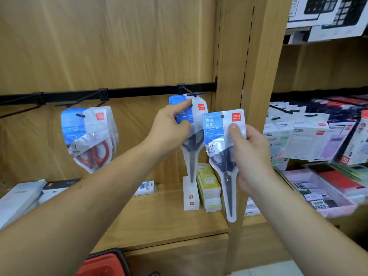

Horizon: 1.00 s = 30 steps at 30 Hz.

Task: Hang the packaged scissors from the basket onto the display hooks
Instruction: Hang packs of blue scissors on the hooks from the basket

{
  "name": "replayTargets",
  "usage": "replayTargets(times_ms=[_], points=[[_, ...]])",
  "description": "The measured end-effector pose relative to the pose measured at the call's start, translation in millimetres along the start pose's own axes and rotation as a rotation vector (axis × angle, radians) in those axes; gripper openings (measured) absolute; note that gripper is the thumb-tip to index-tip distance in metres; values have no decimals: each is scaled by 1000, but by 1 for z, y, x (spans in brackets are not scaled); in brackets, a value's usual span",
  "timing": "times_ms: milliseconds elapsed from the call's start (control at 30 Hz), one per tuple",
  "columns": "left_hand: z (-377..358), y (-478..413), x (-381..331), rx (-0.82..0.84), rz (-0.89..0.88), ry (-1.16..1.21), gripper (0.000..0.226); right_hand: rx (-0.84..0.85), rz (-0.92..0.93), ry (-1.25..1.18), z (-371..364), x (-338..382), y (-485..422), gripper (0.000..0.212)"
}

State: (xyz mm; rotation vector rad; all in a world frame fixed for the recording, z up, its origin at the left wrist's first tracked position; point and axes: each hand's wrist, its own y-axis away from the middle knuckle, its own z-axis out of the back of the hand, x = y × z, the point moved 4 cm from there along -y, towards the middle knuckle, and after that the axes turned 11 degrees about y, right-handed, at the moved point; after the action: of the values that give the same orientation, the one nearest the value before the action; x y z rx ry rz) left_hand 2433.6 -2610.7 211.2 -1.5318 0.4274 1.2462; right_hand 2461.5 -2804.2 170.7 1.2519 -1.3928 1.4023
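Up at the right hook [192, 93], the left hand [169, 128] pinches the front of the hanging blue packs [197, 113]: its forefinger lies straight up the card towards the hole, its thumb presses lower on the blue panel, and whether the other fingers are curled behind cannot be told. Just to the right, the right hand [252, 156] grips one pack of blue-handled scissors [221, 148], thumb flat on the clear front and the other fingers wrapped round its back and right edge. That pack stands upright with the blades pointing down, in front of the hanging ones and overlapping their right side; its hole sits on no hook. How many packs hang on the right hook cannot be counted, as they lie stacked one behind another. A second stack, the red-handled packs [89, 136], hangs from the middle hook [80, 115], well apart to the left; at least three edges show. A third hook [18, 113] at the far left carries nothing visible. All three hooks stick out from one black rail [143, 91] across the wooden back panel. Below is a wooden shelf [163, 218] with small boxes standing on it, and one red basket [103, 264] with a black rim shows at the bottom edge.
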Motion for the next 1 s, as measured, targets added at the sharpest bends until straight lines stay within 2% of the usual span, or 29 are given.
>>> replayTargets(times_ms=[200,333,433,533,600,733,867,1000], points=[[6,-10,9,-73,-31,-109,40,14,22,37,2,-1,-4,14],[17,-4,9,-194,-142,-218,28,73,32,52,-13,8,-8,14],[17,7,0,-205,-174,-56,12,126,11,33,-31,14,-12,14],[11,11,-5,-117,-50,85,32,161,-39,-2,-46,11,-18,15],[13,9,-8,-113,-48,96,44,164,-84,-29,-52,8,-21,16],[14,-2,-6,-82,-120,-35,31,124,-81,64,-55,9,-31,20],[6,-9,1,-43,-124,-118,48,102,-74,169,-56,13,-38,35],[7,-5,6,-50,-163,-167,50,146,-49,208,-56,11,-41,44]])
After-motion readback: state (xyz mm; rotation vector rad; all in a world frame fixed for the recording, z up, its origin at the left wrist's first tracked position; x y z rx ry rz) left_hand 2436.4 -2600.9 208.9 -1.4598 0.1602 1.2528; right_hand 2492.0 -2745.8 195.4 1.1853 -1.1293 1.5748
